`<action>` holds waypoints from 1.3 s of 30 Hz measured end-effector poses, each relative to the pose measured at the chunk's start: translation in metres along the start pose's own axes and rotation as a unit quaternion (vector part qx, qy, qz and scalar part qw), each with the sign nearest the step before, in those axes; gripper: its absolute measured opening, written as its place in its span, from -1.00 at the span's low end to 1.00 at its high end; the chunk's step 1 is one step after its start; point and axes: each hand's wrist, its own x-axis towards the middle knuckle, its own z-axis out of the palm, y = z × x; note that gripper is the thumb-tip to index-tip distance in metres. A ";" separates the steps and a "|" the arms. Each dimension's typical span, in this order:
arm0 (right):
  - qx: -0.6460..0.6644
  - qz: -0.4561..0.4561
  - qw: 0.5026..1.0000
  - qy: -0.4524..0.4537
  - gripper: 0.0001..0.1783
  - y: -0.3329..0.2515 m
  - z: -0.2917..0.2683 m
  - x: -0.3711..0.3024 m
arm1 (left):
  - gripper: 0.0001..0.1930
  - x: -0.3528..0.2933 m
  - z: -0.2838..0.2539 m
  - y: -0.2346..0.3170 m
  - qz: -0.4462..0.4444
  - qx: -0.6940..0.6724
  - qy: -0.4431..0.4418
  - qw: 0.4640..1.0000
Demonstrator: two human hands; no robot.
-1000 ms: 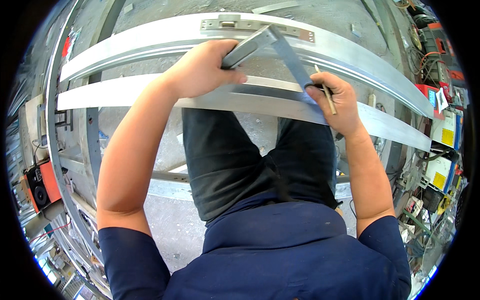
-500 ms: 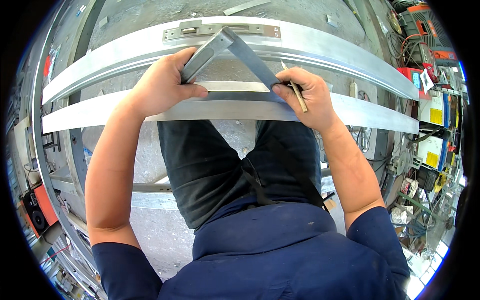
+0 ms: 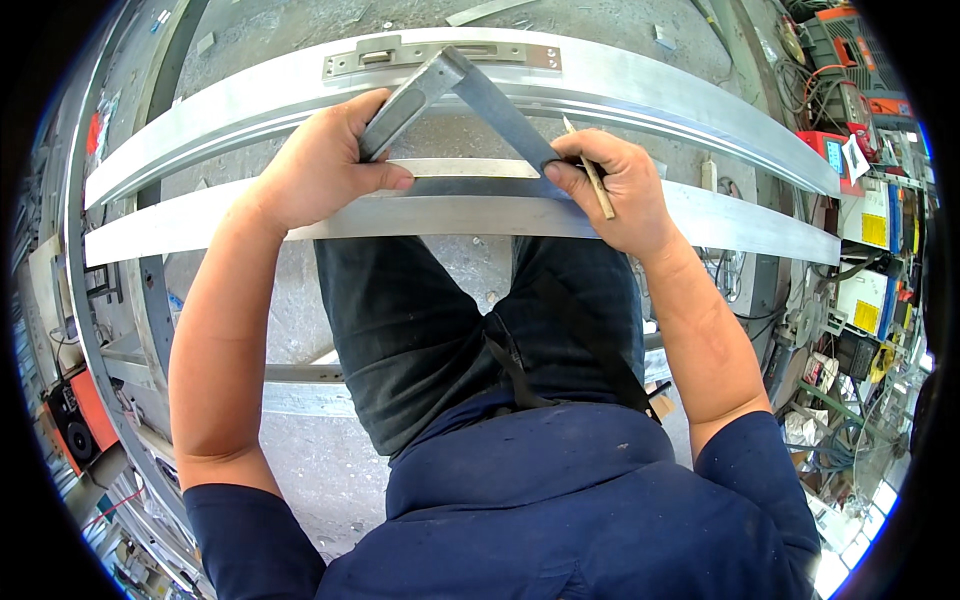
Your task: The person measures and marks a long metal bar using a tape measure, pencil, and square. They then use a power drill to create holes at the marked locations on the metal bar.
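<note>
the metal square [image 3: 480, 95] spans between your hands: your left hand [image 3: 325, 168] wraps its thick arm [image 3: 410, 108], your right hand [image 3: 622, 190] pinches the blade [image 3: 515, 129] end plus a pencil [image 3: 590, 170]. sharing that pinch could let the blade slip and knock the aluminium bar [image 3: 740, 217] beneath them.

A metal workshop; try square [image 3: 500, 110], silvery bars [image 3: 680, 92] on a grey frame [image 3: 168, 85]; cables [image 3: 797, 90] beside orange equipment [image 3: 848, 50].

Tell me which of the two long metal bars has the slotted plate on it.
The far bar, higher in the picture: the slotted plate lies along it. The near bar, lower down, shows no such plate.
</note>
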 end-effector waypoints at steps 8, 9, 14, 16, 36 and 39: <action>-0.027 0.008 1.000 -0.002 -0.82 0.001 0.001 -0.001 | -0.43 0.001 -0.007 0.002 -0.025 0.036 -0.034 0.998; -0.032 0.008 0.999 -0.002 -0.82 0.002 0.000 -0.002 | -0.43 0.001 -0.005 0.004 -0.027 0.033 -0.033 0.999; -0.015 -0.004 1.000 0.003 -0.85 0.004 0.005 -0.002 | -0.34 -0.001 -0.003 -0.003 -0.001 0.036 -0.011 0.999; -0.018 -0.007 1.000 0.005 -0.85 0.004 0.004 -0.002 | -0.34 0.000 -0.003 -0.002 0.005 0.038 -0.016 0.999; 0.015 0.038 0.999 0.025 -0.83 0.003 0.005 -0.005 | -0.46 0.002 -0.008 -0.001 0.014 0.089 -0.020 0.996; 0.036 0.045 0.998 0.022 -0.82 0.004 0.003 -0.006 | -0.47 0.001 -0.008 0.002 0.010 0.091 -0.014 0.996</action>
